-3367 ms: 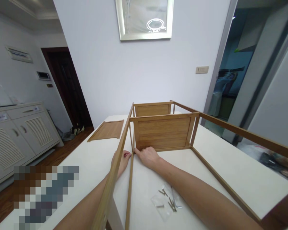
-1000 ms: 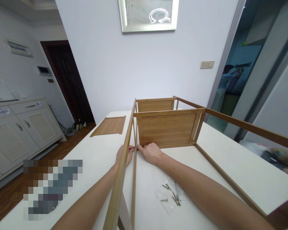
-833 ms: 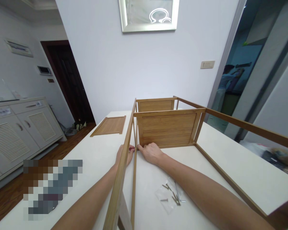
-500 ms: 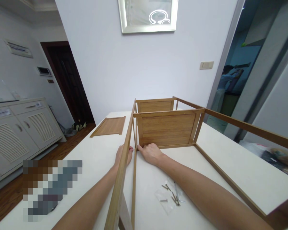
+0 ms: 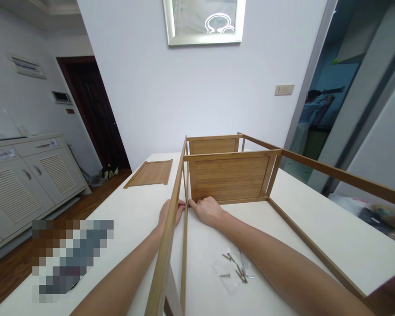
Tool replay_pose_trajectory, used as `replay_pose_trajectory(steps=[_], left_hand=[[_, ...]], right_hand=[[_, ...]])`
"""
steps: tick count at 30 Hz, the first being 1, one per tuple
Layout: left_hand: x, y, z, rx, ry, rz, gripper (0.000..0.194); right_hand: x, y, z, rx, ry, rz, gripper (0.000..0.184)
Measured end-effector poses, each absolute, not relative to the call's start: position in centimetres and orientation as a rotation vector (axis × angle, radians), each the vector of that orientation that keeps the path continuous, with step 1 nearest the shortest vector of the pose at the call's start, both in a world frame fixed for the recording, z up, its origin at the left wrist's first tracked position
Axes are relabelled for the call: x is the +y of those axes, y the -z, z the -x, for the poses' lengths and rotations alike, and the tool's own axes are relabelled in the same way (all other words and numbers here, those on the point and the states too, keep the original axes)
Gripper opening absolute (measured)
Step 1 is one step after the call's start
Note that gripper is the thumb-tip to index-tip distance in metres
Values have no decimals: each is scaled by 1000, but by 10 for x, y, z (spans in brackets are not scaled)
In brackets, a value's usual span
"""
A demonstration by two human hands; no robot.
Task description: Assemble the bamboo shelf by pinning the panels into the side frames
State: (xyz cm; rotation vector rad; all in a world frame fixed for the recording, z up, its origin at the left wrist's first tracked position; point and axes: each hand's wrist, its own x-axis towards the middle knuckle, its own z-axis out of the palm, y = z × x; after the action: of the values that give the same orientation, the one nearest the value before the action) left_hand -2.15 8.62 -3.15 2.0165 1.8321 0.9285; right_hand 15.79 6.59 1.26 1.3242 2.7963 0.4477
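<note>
A wooden frame (image 5: 281,152) with slatless panels lies across the white table (image 5: 138,210). My left hand (image 5: 173,213), partly behind the upper rail, is outside the lower rail (image 5: 184,250). Its fingertips pinch a small screw against that rail; the fingers mostly hide it. On the inner side, my right hand (image 5: 208,210) is closed at the bottom left corner of the middle wooden panel (image 5: 230,177), its fingers curled on the panel's lower edge and its thumb by the rail. Several screws (image 5: 239,272) and a bent metal key (image 5: 243,263) lie on a clear plastic bag (image 5: 228,283).
A loose wooden panel (image 5: 150,173) lies flat at the table's far left. The frame's long right rail (image 5: 335,169) runs toward me. A blurred-out object (image 5: 74,259) is at the left. Beyond stand a white cabinet (image 5: 29,175) and, through the doorway, a person (image 5: 311,112).
My left fingertips have shifted slightly right, closer against the lower rail, and the thin gap there has closed. My right hand stays in place.
</note>
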Motion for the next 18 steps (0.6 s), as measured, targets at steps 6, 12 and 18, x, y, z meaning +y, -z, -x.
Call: replay_pose_trajectory(steps=[6, 12, 18], left_hand=[[88, 32, 24, 1816, -1004, -1959, 25], [86, 32, 22, 1896, -1013, -1969, 20], [83, 32, 19, 1900, -980, -2035, 15]], right_hand=[[66, -12, -159, 2804, -440, -1327, 31], [65, -12, -160, 2806, -435, -1329, 32], [65, -13, -159, 2804, -437, -1334, 30]])
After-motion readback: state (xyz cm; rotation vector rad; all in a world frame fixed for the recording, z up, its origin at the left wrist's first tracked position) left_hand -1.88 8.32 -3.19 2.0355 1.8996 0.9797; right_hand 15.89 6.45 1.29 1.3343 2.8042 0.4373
